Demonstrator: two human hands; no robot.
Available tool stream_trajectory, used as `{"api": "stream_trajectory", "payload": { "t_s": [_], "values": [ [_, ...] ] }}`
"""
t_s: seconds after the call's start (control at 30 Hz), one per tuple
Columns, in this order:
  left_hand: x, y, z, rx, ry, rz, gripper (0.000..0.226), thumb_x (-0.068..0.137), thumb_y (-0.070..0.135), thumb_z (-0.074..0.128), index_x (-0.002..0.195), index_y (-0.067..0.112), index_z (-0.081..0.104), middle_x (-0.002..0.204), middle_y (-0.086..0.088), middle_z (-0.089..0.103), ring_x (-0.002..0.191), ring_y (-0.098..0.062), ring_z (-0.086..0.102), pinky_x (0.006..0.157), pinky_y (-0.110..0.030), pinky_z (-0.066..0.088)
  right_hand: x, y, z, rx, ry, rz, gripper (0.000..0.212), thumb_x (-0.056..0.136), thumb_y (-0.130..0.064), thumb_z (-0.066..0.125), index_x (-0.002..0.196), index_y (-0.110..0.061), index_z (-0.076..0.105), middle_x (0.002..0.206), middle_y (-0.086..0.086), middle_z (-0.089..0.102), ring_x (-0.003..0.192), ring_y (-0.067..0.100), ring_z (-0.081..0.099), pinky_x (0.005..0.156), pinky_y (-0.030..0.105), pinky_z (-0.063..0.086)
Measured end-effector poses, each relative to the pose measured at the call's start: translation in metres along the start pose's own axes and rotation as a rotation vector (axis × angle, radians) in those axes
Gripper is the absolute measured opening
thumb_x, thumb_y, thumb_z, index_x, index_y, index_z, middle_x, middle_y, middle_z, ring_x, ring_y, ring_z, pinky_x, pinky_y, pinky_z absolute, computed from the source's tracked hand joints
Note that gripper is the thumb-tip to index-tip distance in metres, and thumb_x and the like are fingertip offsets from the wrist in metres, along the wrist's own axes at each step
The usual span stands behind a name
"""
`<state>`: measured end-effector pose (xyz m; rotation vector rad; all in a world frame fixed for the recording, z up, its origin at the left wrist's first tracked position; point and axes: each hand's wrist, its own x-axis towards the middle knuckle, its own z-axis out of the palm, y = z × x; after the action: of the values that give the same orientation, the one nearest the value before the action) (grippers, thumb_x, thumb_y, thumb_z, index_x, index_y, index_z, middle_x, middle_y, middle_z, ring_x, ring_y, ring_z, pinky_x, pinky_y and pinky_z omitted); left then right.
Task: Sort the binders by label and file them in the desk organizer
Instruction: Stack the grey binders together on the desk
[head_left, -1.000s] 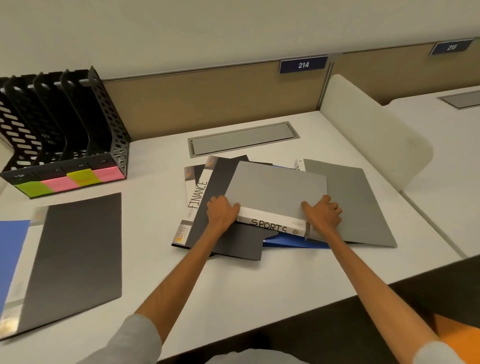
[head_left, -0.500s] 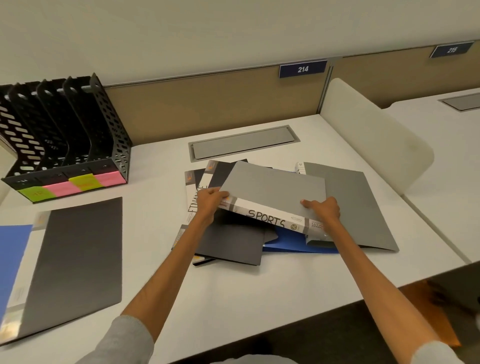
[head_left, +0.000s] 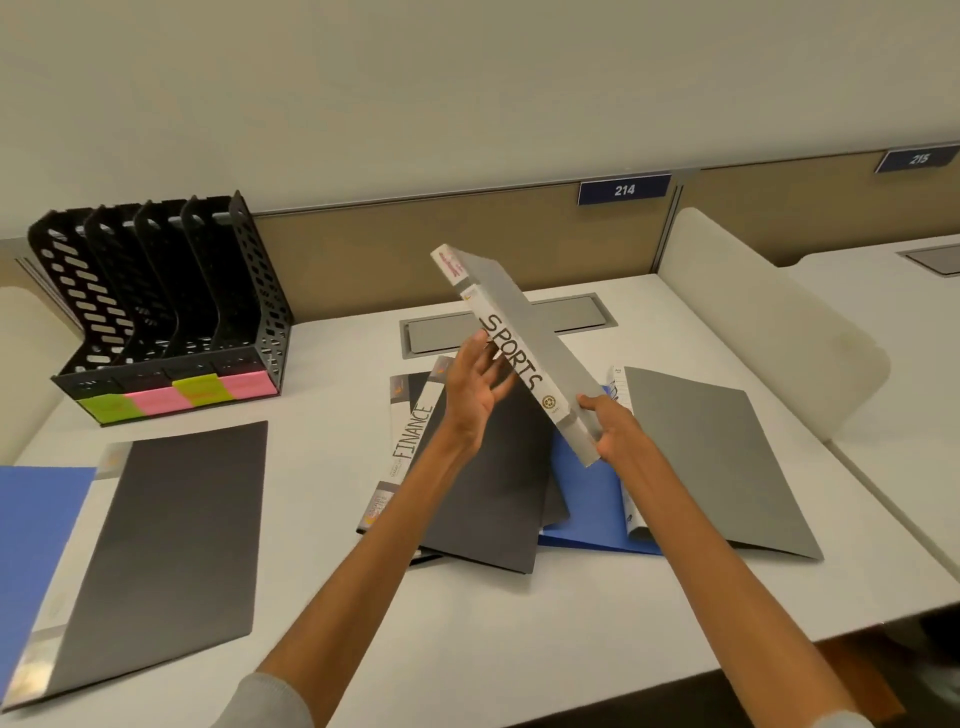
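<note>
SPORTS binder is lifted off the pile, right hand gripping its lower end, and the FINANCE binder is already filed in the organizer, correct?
Not quite. The head view shows the FINANCE binder lying flat on the desk pile, not in the organizer. The SPORTS binder is lifted, right hand gripping its lower end.

Your right hand (head_left: 615, 434), right of frame centre, is clamped around something; your left hand (head_left: 475, 387), at centre, is spread flat, fingers extended, both forearms outstretched.

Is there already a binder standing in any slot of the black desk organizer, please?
No, all the slots of the desk organizer show empty, and the SPORTS binder is in the right hand, above the desk.
</note>
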<state>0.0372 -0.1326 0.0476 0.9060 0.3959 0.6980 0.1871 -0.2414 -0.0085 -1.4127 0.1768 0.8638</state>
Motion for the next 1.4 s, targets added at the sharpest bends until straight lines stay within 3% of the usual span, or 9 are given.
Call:
{"api": "stream_trajectory", "payload": {
  "t_s": [0.13, 0.33, 0.5, 0.67, 0.93, 1.0, 1.1, 1.2, 1.4],
  "values": [
    [-0.008, -0.016, 0.009, 0.305, -0.077, 0.057, 0.079, 0.079, 0.007, 0.077, 0.143, 0.028, 0.035, 0.134, -0.004, 0.06, 0.121, -0.018, 0.059, 0.093, -0.035, 0.055, -0.006, 0.001, 0.023, 0.029, -0.017, 0.007, 0.044, 0.093, -0.013, 0.058, 0.136, -0.008, 0.048, 0.13, 0.02, 0.056, 0.113, 0.033, 0.055, 0.088, 0.044, 0.048],
    [-0.008, -0.013, 0.007, 0.308, -0.019, 0.16, 0.086, 0.072, -0.007, 0.079, 0.126, 0.047, 0.041, 0.116, 0.006, 0.069, 0.106, -0.014, 0.068, 0.073, -0.03, 0.059, -0.01, 0.006, 0.033, 0.03, -0.133, 0.042, 0.049, 0.092, -0.024, 0.063, 0.135, -0.009, 0.045, 0.118, 0.02, 0.055, 0.103, 0.032, 0.055, 0.073, 0.04, 0.053],
    [-0.005, -0.004, 0.001, 0.353, 0.031, 0.2, 0.087, 0.074, -0.013, 0.072, 0.137, 0.033, 0.036, 0.113, 0.002, 0.069, 0.1, -0.013, 0.07, 0.068, -0.03, 0.059, -0.009, 0.009, 0.031, -0.018, -0.257, 0.074, 0.054, 0.084, -0.034, 0.072, 0.129, -0.017, 0.048, 0.113, 0.017, 0.061, 0.099, 0.03, 0.06, 0.071, 0.039, 0.056],
    [-0.002, 0.004, -0.003, 0.426, 0.081, 0.228, 0.083, 0.077, -0.008, 0.072, 0.146, 0.02, 0.035, 0.11, 0.013, 0.069, 0.099, -0.009, 0.07, 0.071, -0.028, 0.06, 0.002, 0.006, 0.025, -0.203, -0.29, -0.019, 0.067, 0.074, -0.044, 0.078, 0.13, -0.018, 0.052, 0.115, 0.011, 0.064, 0.11, 0.029, 0.06, 0.09, 0.043, 0.052],
    [-0.001, 0.023, -0.005, 0.519, 0.056, 0.244, 0.064, 0.077, -0.009, 0.071, 0.126, 0.027, 0.05, 0.104, 0.017, 0.072, 0.097, -0.011, 0.071, 0.073, -0.026, 0.059, -0.001, 0.002, 0.025, -0.348, -0.345, -0.152, 0.112, 0.056, -0.063, 0.074, 0.148, -0.021, 0.025, 0.149, 0.005, 0.034, 0.138, 0.034, 0.031, 0.105, 0.062, 0.038],
    [-0.002, 0.027, -0.005, 0.54, 0.053, 0.245, 0.064, 0.077, -0.009, 0.072, 0.127, 0.024, 0.05, 0.107, 0.015, 0.071, 0.097, -0.01, 0.071, 0.072, -0.024, 0.059, -0.003, 0.002, 0.026, -0.427, -0.344, -0.164, 0.126, 0.05, -0.072, 0.073, 0.152, -0.022, 0.018, 0.154, 0.004, 0.028, 0.142, 0.034, 0.027, 0.106, 0.064, 0.033],
    [-0.004, 0.03, -0.005, 0.555, 0.053, 0.247, 0.066, 0.078, -0.005, 0.073, 0.136, 0.015, 0.048, 0.12, 0.004, 0.067, 0.101, -0.015, 0.07, 0.076, -0.027, 0.06, 0.001, 0.005, 0.025, -0.446, -0.39, -0.156, 0.114, 0.062, -0.064, 0.068, 0.154, -0.022, 0.016, 0.158, 0.004, 0.023, 0.145, 0.032, 0.024, 0.11, 0.064, 0.028],
    [-0.004, 0.034, -0.006, 0.567, 0.063, 0.244, 0.073, 0.079, -0.001, 0.074, 0.144, 0.012, 0.043, 0.127, -0.003, 0.064, 0.103, -0.019, 0.069, 0.081, -0.032, 0.06, -0.001, 0.007, 0.026, -0.46, -0.405, -0.159, 0.134, 0.043, -0.078, 0.073, 0.151, -0.02, 0.021, 0.154, 0.005, 0.03, 0.142, 0.033, 0.028, 0.109, 0.062, 0.03],
    [-0.007, 0.045, -0.015, 0.566, 0.087, 0.217, 0.071, 0.079, -0.001, 0.073, 0.142, 0.016, 0.046, 0.12, 0.004, 0.067, 0.099, -0.015, 0.071, 0.077, -0.03, 0.061, 0.019, 0.012, 0.029, -0.494, -0.279, -0.182, 0.076, 0.075, -0.058, 0.07, 0.13, -0.013, 0.044, 0.142, 0.009, 0.044, 0.127, 0.031, 0.042, 0.102, 0.055, 0.038]
  ]
}}
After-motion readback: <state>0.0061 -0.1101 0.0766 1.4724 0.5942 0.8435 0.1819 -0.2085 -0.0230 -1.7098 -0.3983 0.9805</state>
